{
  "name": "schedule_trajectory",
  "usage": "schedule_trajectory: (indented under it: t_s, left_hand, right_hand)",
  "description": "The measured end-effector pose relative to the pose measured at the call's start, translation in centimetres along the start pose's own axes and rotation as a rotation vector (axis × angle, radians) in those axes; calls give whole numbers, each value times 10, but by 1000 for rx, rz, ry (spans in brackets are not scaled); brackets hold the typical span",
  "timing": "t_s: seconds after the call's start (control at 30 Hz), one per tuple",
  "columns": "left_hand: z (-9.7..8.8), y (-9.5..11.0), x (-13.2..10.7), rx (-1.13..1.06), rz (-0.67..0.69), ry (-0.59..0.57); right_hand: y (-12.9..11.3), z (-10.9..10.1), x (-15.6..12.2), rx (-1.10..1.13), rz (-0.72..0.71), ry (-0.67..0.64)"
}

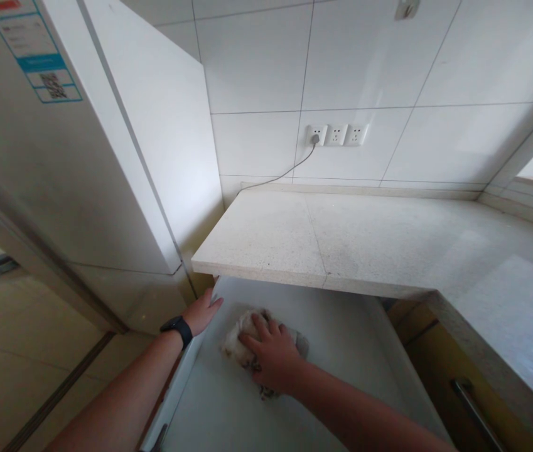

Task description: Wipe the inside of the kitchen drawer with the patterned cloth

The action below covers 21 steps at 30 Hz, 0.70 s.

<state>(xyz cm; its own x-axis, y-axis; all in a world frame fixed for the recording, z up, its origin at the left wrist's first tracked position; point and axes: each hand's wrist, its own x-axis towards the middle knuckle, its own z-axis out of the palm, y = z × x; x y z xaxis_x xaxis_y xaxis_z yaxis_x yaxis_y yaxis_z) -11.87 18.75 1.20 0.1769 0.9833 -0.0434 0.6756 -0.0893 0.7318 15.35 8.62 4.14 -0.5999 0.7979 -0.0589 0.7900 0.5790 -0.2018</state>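
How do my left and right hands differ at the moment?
The left hand rests on the left wall of the drawer; the right hand lies with fingers spread over a bunched cloth inside it. The left hand has a dark watch at its wrist; the right hand has none. Both are ungloved.

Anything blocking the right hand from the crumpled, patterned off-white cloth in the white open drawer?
Nothing visible: the right hand rests directly on the cloth; the left hand is at the left edge of the drawer.
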Motion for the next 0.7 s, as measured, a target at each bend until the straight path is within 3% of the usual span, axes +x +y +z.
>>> schedule_trajectory:
  t_s: [0.2, 0.27, 0.37, 0.47, 0.53, 0.6, 0.7]
  left_hand:
    - [3, -8, 3, -22, -8, 0]
    - [3, -8, 4, -20, -10, -4]
    - [2, -6, 3, -11, 3, -13]
    - [1, -3, 1, -22, 5, -15]
    - [2, -2, 1, -21, -5, -12]
    - [2, -4, 1, -17, -12, -9]
    - [3, -6, 2, -4, -32, -10]
  right_hand:
    - [-43, 3, -28, 22, -486, -73]
    - [-45, 1, -30, 29, -560, -90]
    - [-26, -5, -22, 21, -471, -91]
    - [3, -10, -7, -3, -197, -42]
    - [13, -12, -3, -19, -88, -22]
    - [11, -12, -6, -27, -130, -22]
    - [-12, -6, -21, -22, -348, -43]
